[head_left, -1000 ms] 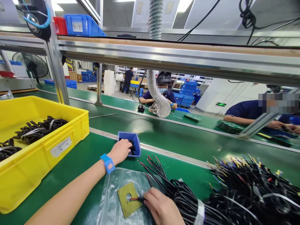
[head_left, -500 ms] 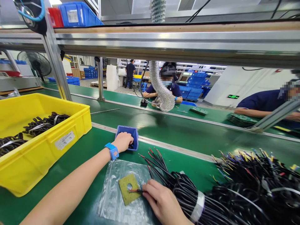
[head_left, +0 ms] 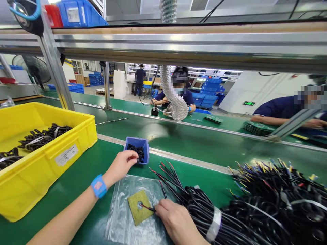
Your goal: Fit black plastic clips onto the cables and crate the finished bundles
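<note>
My left hand [head_left: 124, 165], with a blue band at the wrist, is at the front left edge of a small blue bin [head_left: 146, 149] of small black parts [head_left: 137, 152]. Its fingers are pinched; whatever they hold is too small to name. My right hand [head_left: 172, 214] grips a black cable [head_left: 150, 208] whose red and black wire ends lie over the hole of a yellow square pad [head_left: 140, 211]. Under the pad is a clear plastic bag [head_left: 116, 214]. A bundle of black cables [head_left: 201, 204] with a white tie lies beside my right hand.
A yellow crate [head_left: 48, 153] with coiled black cables stands at left. More cables [head_left: 276, 204] with coloured ends are piled at right. Beyond the metal rail, two people sit near green circuit boards [head_left: 258, 128] and a clear flexible duct [head_left: 176, 105]. Another person stands farther back.
My left hand has come out of the small blue bin, moving left and toward me, so the black parts now show. The wire ends in my right hand have shifted slightly over the pad.
</note>
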`<act>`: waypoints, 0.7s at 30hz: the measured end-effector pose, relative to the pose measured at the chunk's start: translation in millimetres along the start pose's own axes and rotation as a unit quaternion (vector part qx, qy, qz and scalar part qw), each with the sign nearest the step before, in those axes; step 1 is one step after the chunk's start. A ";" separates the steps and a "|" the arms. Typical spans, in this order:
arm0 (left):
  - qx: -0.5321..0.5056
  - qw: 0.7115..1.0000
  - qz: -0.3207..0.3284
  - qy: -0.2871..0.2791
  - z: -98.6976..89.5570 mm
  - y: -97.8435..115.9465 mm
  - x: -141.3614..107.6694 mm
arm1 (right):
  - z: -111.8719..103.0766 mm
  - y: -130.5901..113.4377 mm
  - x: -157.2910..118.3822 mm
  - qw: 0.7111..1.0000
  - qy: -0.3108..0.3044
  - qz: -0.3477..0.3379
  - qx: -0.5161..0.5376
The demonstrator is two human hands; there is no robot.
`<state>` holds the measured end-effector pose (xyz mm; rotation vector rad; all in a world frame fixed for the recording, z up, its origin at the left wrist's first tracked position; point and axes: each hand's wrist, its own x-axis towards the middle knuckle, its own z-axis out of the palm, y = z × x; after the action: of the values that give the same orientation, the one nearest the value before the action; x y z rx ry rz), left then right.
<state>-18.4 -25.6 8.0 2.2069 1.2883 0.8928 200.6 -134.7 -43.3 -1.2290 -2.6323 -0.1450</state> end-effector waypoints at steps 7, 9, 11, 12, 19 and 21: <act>0.025 0.991 -0.021 -0.126 21.7 -6.0 -46.7 | -1.7 -3.7 7.0 0.999 -0.003 0.005 -0.037; 0.043 0.994 -0.021 -0.103 22.5 -6.5 -46.6 | -2.4 -4.2 7.8 0.999 -0.014 0.010 -0.041; 0.062 0.994 -0.032 -0.089 21.7 -4.9 -46.2 | -5.2 -4.2 8.2 0.999 -0.013 0.024 -0.032; 0.071 0.993 -0.038 -0.087 21.2 -3.5 -46.4 | -7.3 -4.1 8.3 0.999 -0.008 0.036 -0.017; 0.093 0.986 -0.066 -0.118 21.2 3.5 -50.7 | -16.4 -7.5 8.0 0.983 0.056 0.103 0.139; 0.072 0.986 -0.046 -0.141 19.5 1.9 -49.8 | -15.6 -8.8 8.1 0.982 0.062 0.104 0.146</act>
<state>-21.3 -71.2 -20.0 2.2609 1.3382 0.4447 191.4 -137.3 -26.1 -1.3310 -2.3021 0.1880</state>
